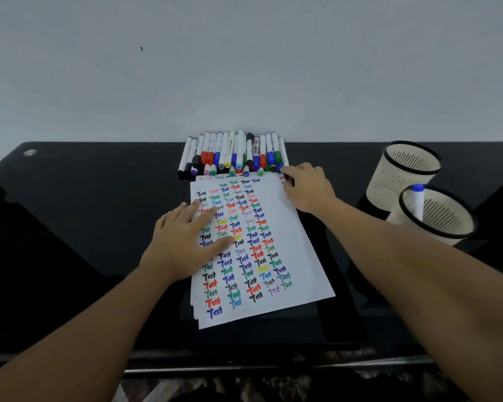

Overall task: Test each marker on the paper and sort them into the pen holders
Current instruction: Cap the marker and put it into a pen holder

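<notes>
A white sheet of paper [288,256], covered in rows of the word "Test" in black, red, green, blue, yellow and purple ink, lies on top of a few more sheets on a glossy black tabletop [84,198]. The left hand [186,239] rests flat on the left part of the sheet, fingers spread and pressing the paper down. The right hand [305,187] is at the far right corner of the sheet, its fingers curled around a dark-capped marker [288,179] at the right end of the pile; most of that marker is hidden by the hand. The pile of white-barrelled markers with coloured caps [233,153] lies in a row against the pale wall [244,68], just beyond the far edge of the paper. To the right stand two cream perforated round pen holders with black rims: the far pen holder [401,172] shows nothing inside, and the near pen holder [439,216] holds one upright white marker with a blue cap [418,201].
</notes>
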